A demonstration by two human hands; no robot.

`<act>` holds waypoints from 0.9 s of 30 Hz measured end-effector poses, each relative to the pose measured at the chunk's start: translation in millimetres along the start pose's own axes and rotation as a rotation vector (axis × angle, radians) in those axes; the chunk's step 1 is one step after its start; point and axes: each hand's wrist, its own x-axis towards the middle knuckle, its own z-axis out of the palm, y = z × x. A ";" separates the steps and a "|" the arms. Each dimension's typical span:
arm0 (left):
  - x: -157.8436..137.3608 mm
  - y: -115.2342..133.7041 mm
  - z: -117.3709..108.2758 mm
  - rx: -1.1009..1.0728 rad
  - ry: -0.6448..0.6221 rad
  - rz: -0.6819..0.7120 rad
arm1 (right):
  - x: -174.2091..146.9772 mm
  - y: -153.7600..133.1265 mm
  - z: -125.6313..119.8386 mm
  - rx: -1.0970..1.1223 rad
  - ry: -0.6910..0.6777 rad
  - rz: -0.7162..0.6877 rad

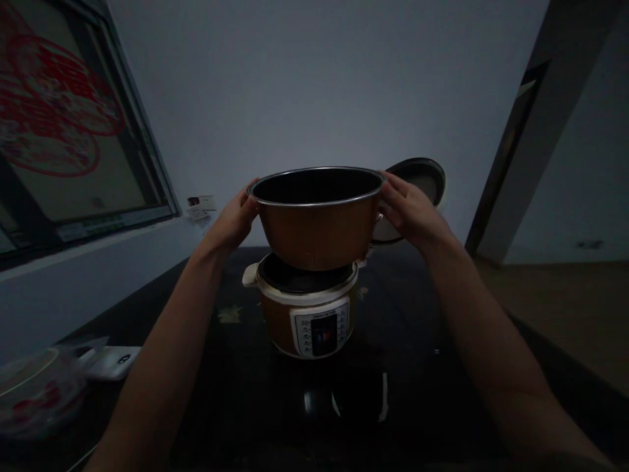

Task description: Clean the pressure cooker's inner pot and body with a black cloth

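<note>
Between my two hands hangs a golden-brown inner pot [317, 229] with a dark inside and a silvery rim. My left hand [236, 219] grips its left side, fingers closed at the rim. On the opposite side, my right hand [410, 206] is closed round the rim too. Just below the pot stands a pressure cooker [280, 321] with a cream rim, side handle and front control panel. Part of its dark opening is hidden by the pot. Behind my right hand, the round lid [420, 172] stands raised and tilted back.
A glossy black table [407, 354] carries the cooker. At the lower left lie a plastic-wrapped bowl [34, 387] and a white object [115, 360]. A wall with sockets [201, 204] rises behind, and a window [59, 111] is on the left.
</note>
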 end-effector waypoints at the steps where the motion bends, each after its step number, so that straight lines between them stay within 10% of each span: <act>1: 0.2 -8.1 -3.2 -0.007 -0.027 0.025 | 4.7 7.4 2.6 0.006 -0.007 0.007; 12: -10.0 -71.1 -16.8 -0.067 -0.049 -0.090 | 16.3 74.4 15.4 0.015 -0.028 0.107; 27: -27.9 -92.1 -15.5 -0.001 -0.078 -0.162 | 2.7 101.9 14.1 0.055 -0.029 0.227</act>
